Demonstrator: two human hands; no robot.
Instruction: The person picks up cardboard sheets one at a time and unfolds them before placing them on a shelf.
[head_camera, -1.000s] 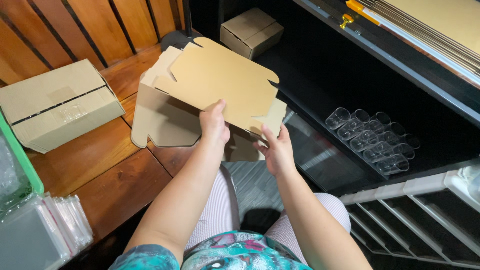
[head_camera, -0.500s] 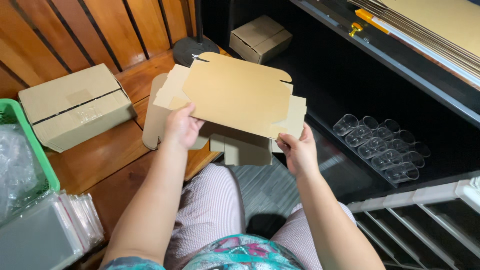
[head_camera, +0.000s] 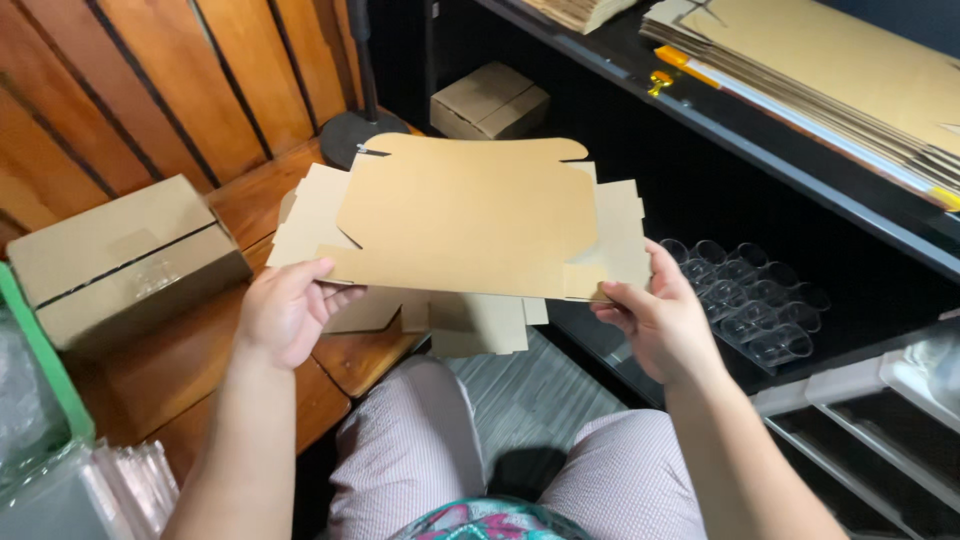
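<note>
A flat, unfolded brown cardboard box blank is held level above my lap, its flaps spread out at both sides. My left hand grips its near left edge, thumb on top. My right hand pinches the near right corner flap. Some lower flaps hang beneath the sheet between my hands.
A closed cardboard box sits on the wooden bench at left, and a smaller box lies farther back. Clear plastic trays lie on the dark shelf at right. Stacked flat cardboard sheets fill the upper shelf. A green bin stands at far left.
The cardboard blank has been turned and lowered to lie flat and wide in front of me. My hands have moved apart to its left and right edges.
</note>
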